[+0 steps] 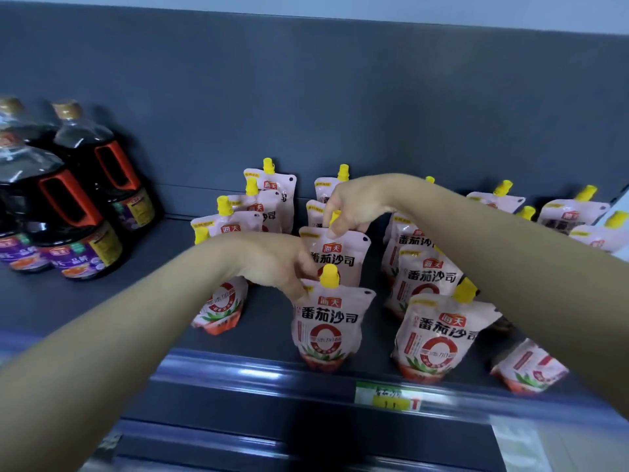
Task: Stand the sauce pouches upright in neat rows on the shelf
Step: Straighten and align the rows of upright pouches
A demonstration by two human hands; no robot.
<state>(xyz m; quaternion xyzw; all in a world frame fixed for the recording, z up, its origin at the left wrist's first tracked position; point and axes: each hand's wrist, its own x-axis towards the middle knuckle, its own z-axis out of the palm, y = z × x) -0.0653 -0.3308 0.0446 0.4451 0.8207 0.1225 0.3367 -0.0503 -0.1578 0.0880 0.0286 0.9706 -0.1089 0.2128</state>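
Observation:
Several pink sauce pouches with yellow caps stand in rows on the dark grey shelf [265,321]. My left hand [279,258] pinches the top left corner of the front middle pouch [328,327], which stands upright near the shelf's front edge. My right hand [354,207] grips the yellow cap of the second middle pouch [340,257], just behind it. Another upright pouch [439,335] stands at the front right. My left forearm partly hides the left row pouch [223,306]. At the far right a pouch [529,367] leans, half hidden by my right arm.
Large dark soy sauce bottles [78,212] with red handles stand at the left of the shelf. A price tag [386,396] sits on the shelf's front rail. A grey back panel [340,107] closes the shelf behind the pouches.

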